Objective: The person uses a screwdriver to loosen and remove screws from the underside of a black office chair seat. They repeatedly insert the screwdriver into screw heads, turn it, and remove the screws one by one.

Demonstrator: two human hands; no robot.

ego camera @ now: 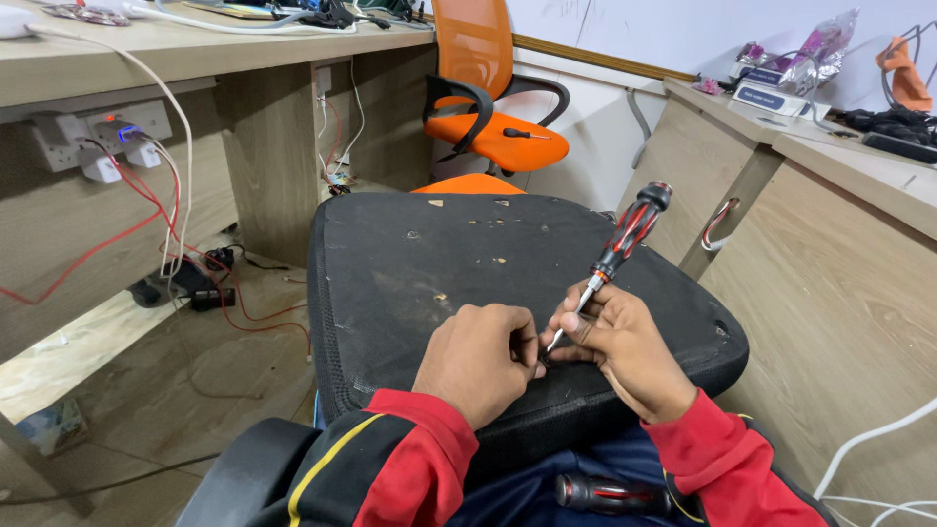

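The screwdriver tip is disappearing between the fingers of the left hand and right hand, so whatever it is meeting on the black seat pad is staying hidden. A second screwdriver at bottom centre is lying partly covered by the sleeve.

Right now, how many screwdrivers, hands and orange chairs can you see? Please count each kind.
Screwdrivers: 3, one in the right hand at, one on the lap, one on the orange chair
Hands: 2, with the left hand
Orange chairs: 1
Total: 6
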